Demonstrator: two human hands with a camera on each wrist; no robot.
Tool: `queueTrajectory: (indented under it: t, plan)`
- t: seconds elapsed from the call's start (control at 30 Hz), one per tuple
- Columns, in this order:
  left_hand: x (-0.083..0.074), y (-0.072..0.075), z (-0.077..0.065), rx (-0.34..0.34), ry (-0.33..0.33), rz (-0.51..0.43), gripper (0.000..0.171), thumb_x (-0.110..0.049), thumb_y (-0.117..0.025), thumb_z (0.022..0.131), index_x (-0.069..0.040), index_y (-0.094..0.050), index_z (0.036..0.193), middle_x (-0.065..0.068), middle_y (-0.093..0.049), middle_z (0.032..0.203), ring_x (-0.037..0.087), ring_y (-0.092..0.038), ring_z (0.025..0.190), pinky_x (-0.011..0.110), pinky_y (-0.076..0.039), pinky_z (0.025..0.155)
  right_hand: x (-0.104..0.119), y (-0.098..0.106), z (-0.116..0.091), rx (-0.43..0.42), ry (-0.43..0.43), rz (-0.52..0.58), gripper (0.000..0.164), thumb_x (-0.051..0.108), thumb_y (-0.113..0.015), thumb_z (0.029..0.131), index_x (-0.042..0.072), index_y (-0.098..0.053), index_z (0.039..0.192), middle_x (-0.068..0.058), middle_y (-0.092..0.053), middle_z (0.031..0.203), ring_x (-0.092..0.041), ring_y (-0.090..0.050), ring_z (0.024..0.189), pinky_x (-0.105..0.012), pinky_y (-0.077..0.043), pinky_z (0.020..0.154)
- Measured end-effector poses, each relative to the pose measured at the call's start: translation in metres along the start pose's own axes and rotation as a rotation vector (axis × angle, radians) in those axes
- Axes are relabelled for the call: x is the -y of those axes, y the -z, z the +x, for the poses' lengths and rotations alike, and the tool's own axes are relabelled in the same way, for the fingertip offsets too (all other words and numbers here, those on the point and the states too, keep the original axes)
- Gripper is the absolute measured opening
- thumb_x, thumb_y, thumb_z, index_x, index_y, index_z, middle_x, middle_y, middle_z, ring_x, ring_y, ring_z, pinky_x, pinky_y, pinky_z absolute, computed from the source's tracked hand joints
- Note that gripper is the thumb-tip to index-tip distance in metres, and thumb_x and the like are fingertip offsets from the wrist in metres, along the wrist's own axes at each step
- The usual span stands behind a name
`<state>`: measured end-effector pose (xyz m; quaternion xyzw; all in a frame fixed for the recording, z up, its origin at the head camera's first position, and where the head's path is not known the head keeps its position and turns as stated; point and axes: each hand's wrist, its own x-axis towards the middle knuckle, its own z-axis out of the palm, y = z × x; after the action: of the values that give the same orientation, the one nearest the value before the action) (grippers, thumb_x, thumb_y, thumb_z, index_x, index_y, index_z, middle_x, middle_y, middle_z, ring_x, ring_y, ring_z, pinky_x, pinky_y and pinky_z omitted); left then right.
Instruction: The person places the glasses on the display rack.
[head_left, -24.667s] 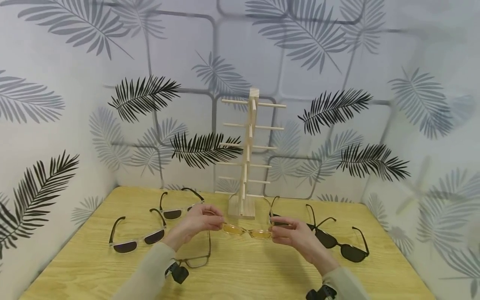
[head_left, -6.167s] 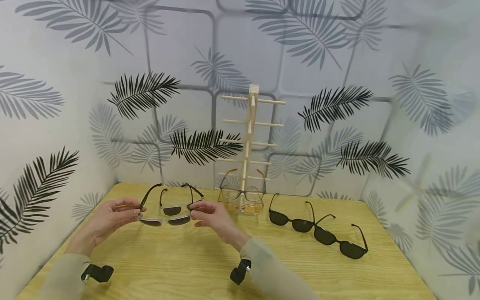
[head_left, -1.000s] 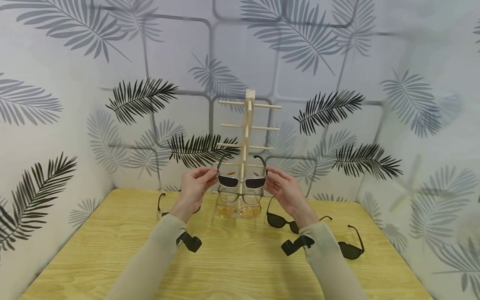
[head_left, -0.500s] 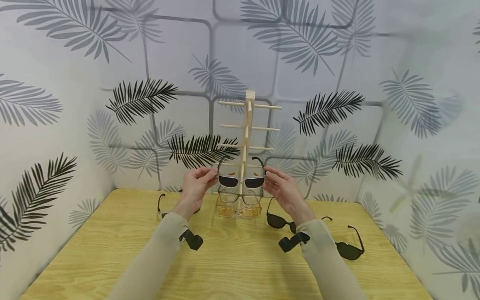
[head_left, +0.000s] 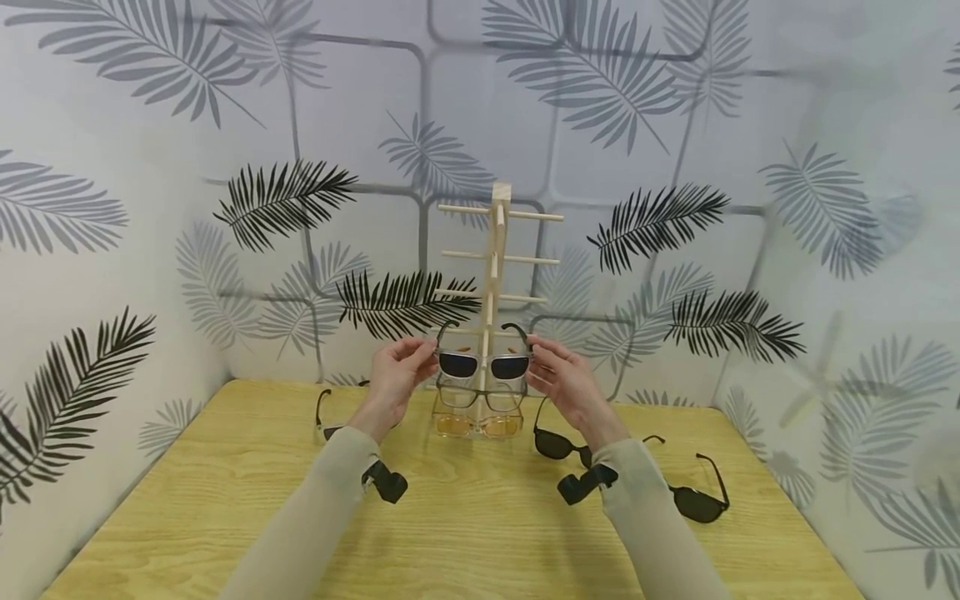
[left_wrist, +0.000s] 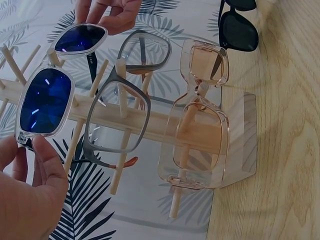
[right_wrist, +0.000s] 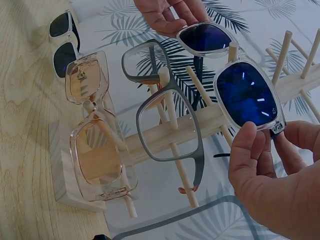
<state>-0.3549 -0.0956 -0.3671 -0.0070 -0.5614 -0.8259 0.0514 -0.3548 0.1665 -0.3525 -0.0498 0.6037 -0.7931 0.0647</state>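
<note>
Both hands hold a pair of clear-framed sunglasses [head_left: 457, 365] with dark lenses, blue in the wrist views, in front of a wooden eyewear rack [head_left: 495, 250]. My left hand [head_left: 393, 379] pinches one outer corner by the hinge. At the other corner, the thumb and fingers of my right hand [head_left: 566, 379] do the same. In the right wrist view the bridge is at a peg tip [right_wrist: 233, 51]; whether it bears weight I cannot tell. Below sit grey-framed eyeglasses [right_wrist: 198, 145] on a peg, and under those, orange-tinted glasses [head_left: 453, 426] near the rack's base [left_wrist: 245, 145].
Bare pegs [head_left: 534, 216] stick out higher on the rack. Another pair of sunglasses [head_left: 331, 431] lies on the wooden table [head_left: 450, 533], partly behind the left hand. To the right lie black sunglasses [head_left: 552, 444] and a second black pair [head_left: 697, 504], partly hidden by the right arm.
Orange-tinted glasses and grey eyeglasses have gone onto the rack since the oldest frame. The clear-framed sunglasses moved from the table's left to the rack, sinking slightly in the last second.
</note>
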Motion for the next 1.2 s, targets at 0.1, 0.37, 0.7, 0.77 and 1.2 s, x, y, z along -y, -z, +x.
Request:
queueTrajectory:
  t: [0.1,0.37,0.7,0.77,1.2]
  plan:
    - [0.000,0.000,0.000,-0.003,0.004,0.005,0.005,-0.014,-0.068,0.093,-0.009,-0.068,0.093,0.001,-0.069,0.089,0.010,-0.067,0.075,0.023,-0.058,0.070,-0.001,0.000,-0.001,0.006,-0.003,-0.009,0.043,0.018,-0.053,0.103,0.007,-0.049,0.144,0.003,-0.064,0.086,-0.010,-0.061,0.079,-0.026,-0.056,0.079]
    - [0.001,0.002,-0.001,-0.006,-0.002,0.067,0.024,-0.018,-0.066,0.095,0.001,-0.064,0.110,0.001,-0.069,0.093,0.016,-0.069,0.085,0.030,-0.059,0.077,0.001,0.001,-0.002,0.001,-0.006,-0.056,0.043,0.023,-0.053,0.103,0.012,-0.049,0.145,0.004,-0.061,0.086,-0.010,-0.061,0.082,-0.027,-0.057,0.081]
    - [0.000,0.010,-0.004,-0.026,-0.063,0.142,0.020,-0.031,-0.071,0.092,-0.012,-0.068,0.097,-0.004,-0.068,0.083,0.011,-0.065,0.074,0.021,-0.053,0.062,0.003,-0.001,-0.010,-0.089,0.008,-0.114,0.041,0.024,-0.055,0.102,0.007,-0.052,0.139,0.004,-0.053,0.090,-0.009,-0.055,0.075,-0.024,-0.054,0.074]
    - [-0.001,0.015,-0.005,-0.006,-0.064,0.144,0.022,-0.031,-0.070,0.092,-0.010,-0.068,0.098,-0.002,-0.068,0.082,0.012,-0.064,0.073,0.021,-0.052,0.061,0.001,-0.002,-0.013,-0.108,0.022,-0.114,0.039,0.023,-0.056,0.101,0.004,-0.052,0.135,0.004,-0.053,0.087,-0.009,-0.053,0.073,-0.023,-0.053,0.070]
    - [-0.010,0.045,-0.017,0.092,-0.013,0.192,0.015,-0.024,-0.067,0.095,-0.009,-0.067,0.096,-0.005,-0.065,0.074,0.010,-0.058,0.065,0.021,-0.049,0.058,-0.017,-0.024,-0.039,0.011,0.067,-0.017,0.004,0.017,-0.062,0.098,0.014,-0.064,0.098,0.002,-0.057,0.074,-0.009,-0.049,0.061,-0.022,-0.043,0.056]
